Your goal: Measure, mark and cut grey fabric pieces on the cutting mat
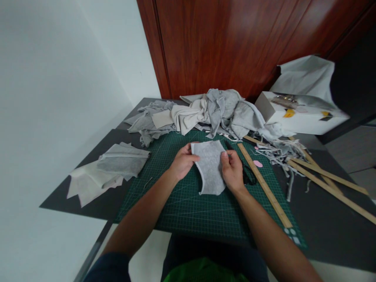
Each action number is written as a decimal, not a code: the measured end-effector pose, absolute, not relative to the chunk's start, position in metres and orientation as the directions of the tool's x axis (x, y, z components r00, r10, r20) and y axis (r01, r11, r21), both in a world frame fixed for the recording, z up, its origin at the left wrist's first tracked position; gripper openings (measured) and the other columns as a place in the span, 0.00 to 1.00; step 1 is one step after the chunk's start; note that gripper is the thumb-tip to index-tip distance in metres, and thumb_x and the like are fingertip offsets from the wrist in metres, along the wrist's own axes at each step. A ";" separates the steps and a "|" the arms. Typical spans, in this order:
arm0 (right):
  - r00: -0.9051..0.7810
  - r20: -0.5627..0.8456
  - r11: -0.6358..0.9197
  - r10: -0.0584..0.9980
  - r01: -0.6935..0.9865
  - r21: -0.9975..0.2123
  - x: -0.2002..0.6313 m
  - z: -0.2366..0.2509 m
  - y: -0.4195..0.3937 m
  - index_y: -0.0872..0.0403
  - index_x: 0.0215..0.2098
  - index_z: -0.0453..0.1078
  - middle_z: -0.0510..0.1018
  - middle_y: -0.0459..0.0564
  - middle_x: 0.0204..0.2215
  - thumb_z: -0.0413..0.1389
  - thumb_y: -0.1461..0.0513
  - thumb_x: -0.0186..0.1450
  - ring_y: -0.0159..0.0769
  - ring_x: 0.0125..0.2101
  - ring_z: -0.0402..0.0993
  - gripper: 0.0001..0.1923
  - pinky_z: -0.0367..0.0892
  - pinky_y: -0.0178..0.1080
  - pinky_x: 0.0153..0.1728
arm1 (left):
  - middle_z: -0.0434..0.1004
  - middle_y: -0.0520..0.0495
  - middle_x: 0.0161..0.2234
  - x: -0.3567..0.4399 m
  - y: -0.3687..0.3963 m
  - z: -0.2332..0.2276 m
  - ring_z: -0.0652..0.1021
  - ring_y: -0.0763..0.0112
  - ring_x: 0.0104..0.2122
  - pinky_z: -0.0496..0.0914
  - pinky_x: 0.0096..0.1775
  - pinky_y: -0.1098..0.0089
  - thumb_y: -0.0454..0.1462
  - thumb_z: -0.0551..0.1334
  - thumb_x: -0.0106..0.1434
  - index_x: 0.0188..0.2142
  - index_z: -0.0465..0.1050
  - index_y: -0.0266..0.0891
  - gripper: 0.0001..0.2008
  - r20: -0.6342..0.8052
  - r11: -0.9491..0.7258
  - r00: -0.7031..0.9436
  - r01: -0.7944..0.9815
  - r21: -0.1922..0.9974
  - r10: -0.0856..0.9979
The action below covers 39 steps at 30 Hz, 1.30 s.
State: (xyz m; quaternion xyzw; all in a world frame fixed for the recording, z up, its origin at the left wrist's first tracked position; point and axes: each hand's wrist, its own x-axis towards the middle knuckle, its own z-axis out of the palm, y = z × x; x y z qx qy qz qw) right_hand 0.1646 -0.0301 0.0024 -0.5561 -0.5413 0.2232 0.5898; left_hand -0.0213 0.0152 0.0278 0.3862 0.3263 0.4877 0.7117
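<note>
L hand (183, 161) & R hand (232, 170) pinch cut grey piece (210, 167) on mat (188, 211); scissors (248, 174) down, 1 stack (117, 164) done, scrap pile (211, 111) left.

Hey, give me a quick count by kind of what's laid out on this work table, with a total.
Cutting mat: 1
Grey felt piece held in left hand and right hand: 1
Scissors: 1
Wooden rulers or sticks: 4
White box: 1
Fabric scrap heap: 1
Stack of cut pieces: 1
Pink chalk: 1
Total: 11
</note>
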 end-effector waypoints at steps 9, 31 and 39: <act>0.326 0.349 0.272 0.879 0.261 -0.926 0.168 -0.003 -0.028 0.49 0.37 0.66 0.62 0.39 0.24 0.53 0.45 0.73 0.34 0.25 0.59 0.18 0.57 0.38 0.28 | 0.80 0.47 0.28 -0.026 0.024 0.027 0.80 0.63 0.33 0.73 0.40 0.64 0.34 0.68 0.46 0.27 0.78 0.37 0.07 -0.182 0.265 0.244 -0.372 0.890 0.952; 0.045 -0.063 -0.043 0.997 -0.360 -0.932 0.177 0.006 -0.024 0.48 0.31 0.81 0.85 0.46 0.30 0.77 0.47 0.51 0.40 0.32 0.76 0.20 0.68 0.43 0.37 | 0.80 0.51 0.29 -0.026 0.022 0.022 0.76 0.71 0.30 0.69 0.36 0.70 0.42 0.75 0.54 0.30 0.81 0.38 0.11 0.083 -0.065 0.081 -0.203 0.977 0.993; 0.107 -0.073 -0.030 0.992 -0.354 -0.935 0.178 0.001 -0.021 0.50 0.30 0.79 0.84 0.44 0.30 0.80 0.51 0.47 0.37 0.30 0.75 0.21 0.70 0.41 0.36 | 0.85 0.49 0.34 -0.026 0.023 0.024 0.81 0.66 0.34 0.72 0.41 0.67 0.33 0.75 0.44 0.43 0.80 0.38 0.23 0.033 0.012 0.166 -0.266 0.964 0.986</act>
